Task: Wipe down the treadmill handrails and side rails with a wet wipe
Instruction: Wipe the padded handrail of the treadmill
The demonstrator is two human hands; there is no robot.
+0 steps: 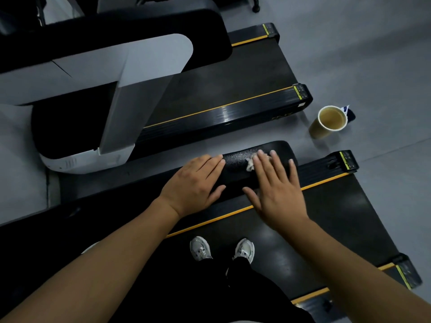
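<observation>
**Visitor:** What is the person doing with their hands?

**Onlooker:** Both rest on a black padded handrail (235,169) just ahead of them. The left hand (193,185) lies flat, fingers together and extended, thumb hooked over the near edge, holding nothing. The right hand (275,185) is spread open, palm down, pressing a crumpled wet wipe (250,162) against the rail. The wipe peeks out at eleven o'clock from that hand, between the two hands.

**Visitor:** Where is the person standing?

**Onlooker:** On the dark belt (326,217) of a treadmill, in pale sneakers (200,249), at six o'clock from the hands. A yellow stripe runs along the belt's side rail (210,221) beneath the forearms.

**Visitor:** Anything else nearby?

**Onlooker:** A second treadmill (221,89) sits at twelve o'clock, with a grey and black console. On the grey floor, at two o'clock from the hands, stands a paper cup (331,118) of brownish liquid.
</observation>
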